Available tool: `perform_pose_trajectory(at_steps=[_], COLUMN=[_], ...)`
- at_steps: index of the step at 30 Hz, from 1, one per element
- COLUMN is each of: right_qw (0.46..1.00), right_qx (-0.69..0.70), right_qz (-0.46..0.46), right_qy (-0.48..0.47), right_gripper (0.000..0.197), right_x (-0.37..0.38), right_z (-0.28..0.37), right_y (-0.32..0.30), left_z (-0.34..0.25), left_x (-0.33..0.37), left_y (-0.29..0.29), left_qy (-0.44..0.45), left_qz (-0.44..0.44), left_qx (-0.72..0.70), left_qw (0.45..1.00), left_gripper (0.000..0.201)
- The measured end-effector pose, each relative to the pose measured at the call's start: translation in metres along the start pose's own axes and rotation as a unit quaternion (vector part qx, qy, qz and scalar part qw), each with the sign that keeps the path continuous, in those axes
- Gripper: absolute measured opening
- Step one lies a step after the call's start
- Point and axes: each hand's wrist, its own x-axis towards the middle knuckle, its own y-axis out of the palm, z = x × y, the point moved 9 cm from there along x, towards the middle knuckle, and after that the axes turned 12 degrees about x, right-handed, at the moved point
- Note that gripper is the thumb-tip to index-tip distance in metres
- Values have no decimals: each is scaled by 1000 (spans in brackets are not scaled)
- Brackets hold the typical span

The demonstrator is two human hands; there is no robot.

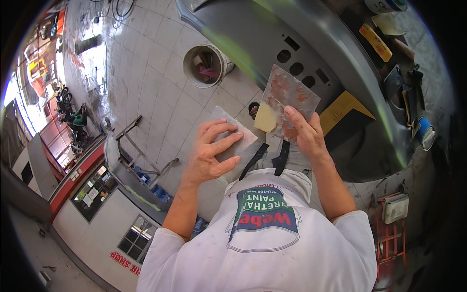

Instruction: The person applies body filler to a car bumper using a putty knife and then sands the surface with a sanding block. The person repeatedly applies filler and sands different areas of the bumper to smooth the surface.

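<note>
Containers: a white bucket (pixel 226 64) is standing on the tiled floor (pixel 151 63) and is holding loose scraps (pixel 206 61), flat brownish pieces and something pink among them; its bottom is not showing. A blue-and-white can (pixel 426 135) is resting far to the lower right of the bucket, past the grey body panel (pixel 311 34), its contents hidden.

Hands: to the lower right of the bucket, my right hand (pixel 310 136) is pinching a grey mixing board (pixel 297 88), the thumb pressing on its upper face. The board is carrying reddish-brown smears and, at its left edge, a mound of pale yellow paste (pixel 265 118). Below the bucket, my left hand (pixel 210 153) is holding a thin grey plate (pixel 247 139), fingers bending over its face, thumb standing apart from them. Both elbows are bending outward.

Obscured: the right hand's other fingers are running out of sight under the board. I cannot tell what is bearing on the back of the plate. My right hand is partly covering a dark-yellow angular sheet (pixel 346 112), to the bucket's lower right. A second can (pixel 386 6), well right of the bucket, is running off the upper edge of view.
</note>
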Motion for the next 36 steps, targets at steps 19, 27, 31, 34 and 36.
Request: perform_pose_trajectory(at_steps=[19, 27, 31, 34, 36], right_qw=[977, 982, 957, 964, 976], right_qx=[-158, 121, 276, 254, 202], right_qz=[-3, -143, -88, -81, -75], right_qy=[-142, -16, 20, 10, -17], right_gripper=[46, 45, 52, 52, 52], right_x=[37, 61, 87, 78, 70], right_z=[-31, -89, -131, -131, -117], right_y=[23, 28, 65, 74, 87], left_z=[37, 105, 145, 193, 209], left_x=[65, 48, 43, 43, 36], left_y=[-7, -56, -40, -40, -54], left_qy=[118, 120, 111, 131, 86], left_qz=[26, 34, 30, 43, 5], left_qx=[79, -161, -192, 120, 32], left_qw=[990, 979, 975, 983, 996], left_gripper=[57, 59, 58, 58, 57])
